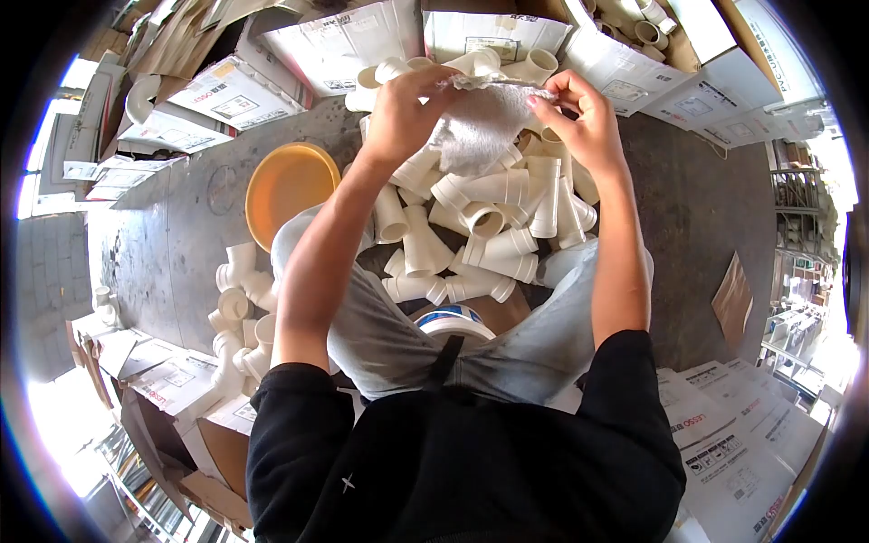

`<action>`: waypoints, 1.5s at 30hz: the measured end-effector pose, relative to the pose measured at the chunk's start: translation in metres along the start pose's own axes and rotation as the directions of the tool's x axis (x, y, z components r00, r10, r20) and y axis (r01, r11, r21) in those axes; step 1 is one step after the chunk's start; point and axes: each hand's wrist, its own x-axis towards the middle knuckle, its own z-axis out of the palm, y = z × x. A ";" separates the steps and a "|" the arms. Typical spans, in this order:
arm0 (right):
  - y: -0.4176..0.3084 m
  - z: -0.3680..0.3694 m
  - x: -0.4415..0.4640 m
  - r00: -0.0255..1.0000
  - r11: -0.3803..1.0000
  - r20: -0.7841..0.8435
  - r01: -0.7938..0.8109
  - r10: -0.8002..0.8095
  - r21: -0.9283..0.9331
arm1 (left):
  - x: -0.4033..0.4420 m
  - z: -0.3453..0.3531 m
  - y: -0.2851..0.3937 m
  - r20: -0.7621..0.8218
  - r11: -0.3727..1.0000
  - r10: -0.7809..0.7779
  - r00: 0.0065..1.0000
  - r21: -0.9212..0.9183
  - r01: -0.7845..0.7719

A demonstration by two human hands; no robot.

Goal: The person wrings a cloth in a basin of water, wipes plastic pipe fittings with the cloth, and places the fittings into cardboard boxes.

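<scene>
A whitish cloth [480,127] hangs spread between my two hands, above a heap of white plastic pipe fittings [493,195]. My left hand [409,107] pinches its upper left edge. On the other side, my right hand [579,116] pinches the upper right corner between thumb and fingers. The cloth's lower part droops over the fittings and hides some of them. Both arms reach forward over my bent knees.
An orange basin [288,192] stands on the floor left of the heap. More fittings [240,312] lie at the left. Cardboard boxes [348,45] line the front, with flattened cartons [738,443] at the lower right. A white bucket [454,324] sits between my legs.
</scene>
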 end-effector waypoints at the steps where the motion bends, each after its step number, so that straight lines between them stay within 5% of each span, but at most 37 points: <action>1: -0.003 0.004 0.000 1.000 1.000 -0.022 -0.002 0.001 -0.018 | 0.000 -0.002 -0.001 -0.018 0.999 -0.021 1.000 0.028 0.021; 4: -0.006 0.014 0.001 0.990 0.995 -0.121 0.058 -0.068 -0.087 | 0.004 -0.008 0.005 -0.014 0.986 -0.160 0.987 0.047 0.160; 7: -0.020 0.026 0.002 0.932 0.995 -0.352 0.103 -0.090 0.018 | 0.003 0.008 0.006 -0.076 0.937 -0.062 0.995 -0.347 0.032; 8: -0.027 0.023 0.000 0.930 0.991 -0.364 0.099 -0.058 0.093 | 0.003 0.010 0.007 -0.085 0.934 0.021 0.996 -0.353 -0.049; 12: -0.030 -0.002 -0.009 0.979 0.990 -0.170 0.123 -0.110 0.066 | -0.003 0.003 0.019 -0.001 0.958 0.071 0.998 -0.278 -0.068; 15: -0.023 -0.028 -0.020 0.972 0.999 0.235 0.018 -0.011 -0.029 | -0.013 -0.009 0.015 0.392 0.967 -0.028 0.919 -0.221 0.124; 17: -0.023 -0.032 -0.029 0.839 0.977 0.500 -0.193 0.215 -0.095 | -0.029 -0.005 0.005 0.592 0.934 -0.239 0.769 -0.077 0.350; 19: -0.003 -0.023 -0.043 0.692 0.929 0.620 -0.273 0.370 -0.250 | -0.038 0.007 -0.005 0.803 0.971 -0.233 0.548 0.166 0.170; 22: 0.017 0.001 -0.051 0.417 0.800 0.683 -0.322 0.600 -0.506 | -0.076 0.042 -0.047 0.849 0.970 -0.203 0.487 0.105 0.221; 25: 0.034 0.010 -0.051 0.454 0.798 0.658 -0.296 0.601 -0.525 | -0.072 0.058 -0.061 0.857 0.900 -0.325 0.401 0.151 0.409; 29: 0.092 0.009 -0.037 0.644 0.804 0.482 -0.497 0.594 -0.328 | -0.046 0.073 -0.081 0.631 0.799 -0.523 0.572 0.129 0.588; 31: 0.112 0.015 -0.033 0.751 0.801 0.279 -0.557 0.599 -0.221 | -0.039 0.077 -0.078 0.383 0.774 -0.592 0.709 0.024 0.633; 33: 0.139 0.026 -0.040 0.779 0.757 0.051 -0.590 0.625 -0.279 | -0.037 0.074 -0.075 0.286 0.789 -0.614 0.736 0.238 0.566; 37: 0.175 0.053 -0.061 0.632 0.558 -0.018 -0.697 0.775 -0.451 | -0.052 0.078 -0.113 0.485 0.801 -0.599 0.637 0.364 0.475; 42: 0.146 0.060 -0.063 0.686 0.541 -0.040 -0.606 0.726 -0.583 | -0.078 0.080 -0.099 0.586 0.815 -0.569 0.576 0.494 0.303; 45: 0.174 0.053 -0.058 0.677 0.630 -0.031 -0.699 0.735 -0.340 | -0.085 0.085 -0.109 0.571 0.796 -0.587 0.574 0.534 0.284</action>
